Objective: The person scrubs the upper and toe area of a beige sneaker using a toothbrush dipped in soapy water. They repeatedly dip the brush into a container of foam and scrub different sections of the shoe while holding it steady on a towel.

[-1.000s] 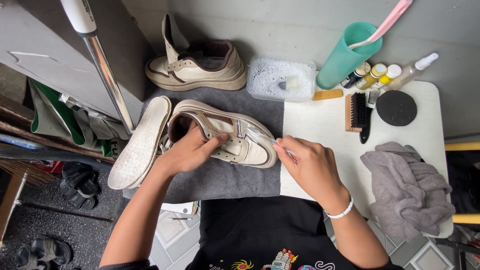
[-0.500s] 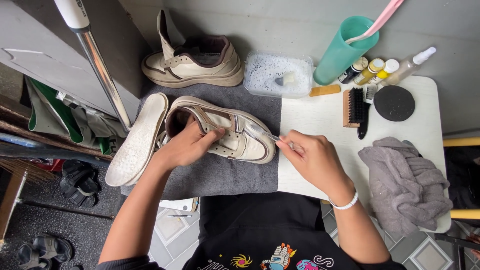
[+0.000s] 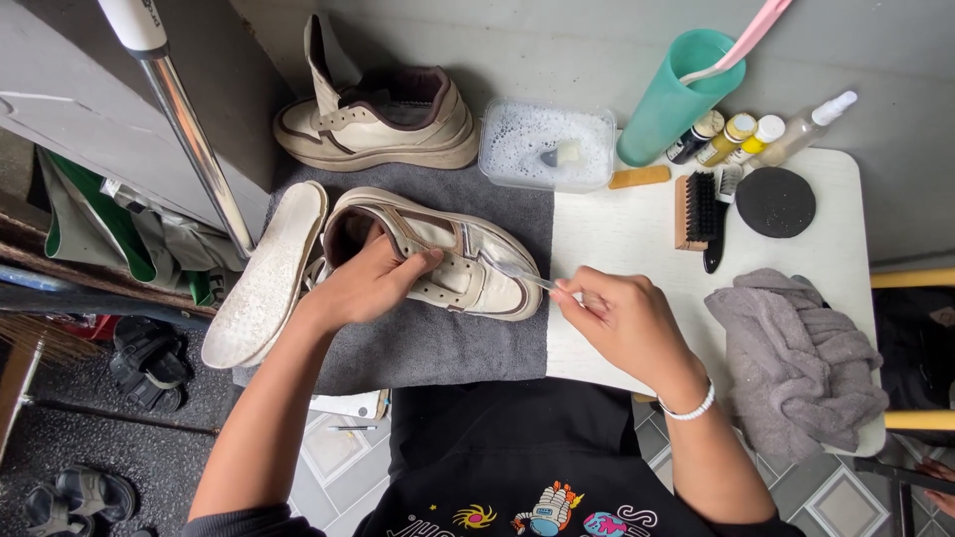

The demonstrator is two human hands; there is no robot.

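The left hand [image 3: 373,283] clasps a cream sneaker [image 3: 438,261] around its opening, fingers curled over the tongue and laces, pressing it onto a dark grey towel [image 3: 438,343] spread over the left part of the white worktop [image 3: 627,234]. The right hand [image 3: 622,318] pinches a slim clear-handled brush [image 3: 517,270] whose tip meets the shoe's toe side. A loose insole [image 3: 269,273] lies just beside the shoe on the left. The second sneaker [image 3: 383,119] sits behind it, next to a clear tub of soapy water [image 3: 547,144]. Further right stand a teal cup [image 3: 676,94], small bottles [image 3: 741,134], a wooden brush [image 3: 694,209] and a black round pad [image 3: 776,202]. A crumpled grey cloth [image 3: 796,348] rests at the worktop's right end.
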